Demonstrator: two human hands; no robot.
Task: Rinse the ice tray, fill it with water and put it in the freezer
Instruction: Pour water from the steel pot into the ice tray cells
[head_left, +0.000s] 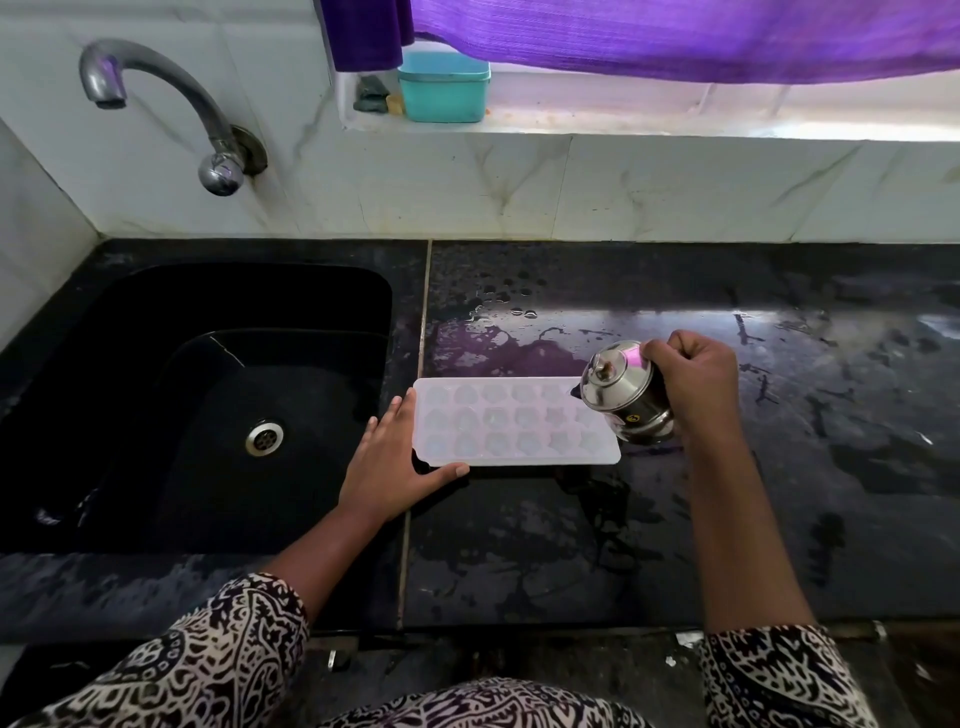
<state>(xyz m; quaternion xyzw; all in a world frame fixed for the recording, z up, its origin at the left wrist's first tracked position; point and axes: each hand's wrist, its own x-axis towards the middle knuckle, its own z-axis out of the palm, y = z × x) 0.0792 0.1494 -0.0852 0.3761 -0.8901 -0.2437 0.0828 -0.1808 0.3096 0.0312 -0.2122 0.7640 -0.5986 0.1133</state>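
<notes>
Hands: left hand (395, 462) flat, fingers straight; right hand (696, 384) curled in a grip. Wet black stone counter (727, 519); black sink (182, 405) to its left. White translucent plastic ice tray (514, 428) lies on the counter just right of the sink, long axis left-right between both hands, left fingers against its left end. Small lidded steel pot (623, 400), held by the right hand, tilts its spout over the right-end cells. Pouring likely runs leftward.

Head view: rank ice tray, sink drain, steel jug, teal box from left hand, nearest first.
1. Ice tray: touching the left hand.
2. Sink drain: to its left.
3. Steel jug: tray's far end, in the right hand.
4. Teal box: back window ledge.
</notes>
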